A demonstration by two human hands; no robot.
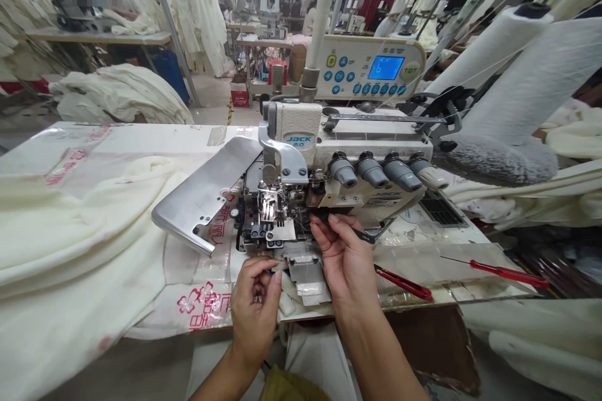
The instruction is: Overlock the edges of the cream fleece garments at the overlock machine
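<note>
The swung-open metal cover (207, 191) blocks the left approach to the overlock machine (348, 156); red-handled snips (404, 285) and a red screwdriver (508, 272) lie right; cream fabric (70, 238) fills the left table; bare plastic sheet (197, 263) before the cover stays passable.

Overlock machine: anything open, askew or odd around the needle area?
Yes. The metal cover plate on the overlock machine is swung out to the left, exposing the mechanism under the presser foot. Both hands, left hand and right hand, work there. Red-handled tools lie loose on the table.

Two bare forearms, left hand (254, 301), right hand (345, 260), sleeveless
</note>
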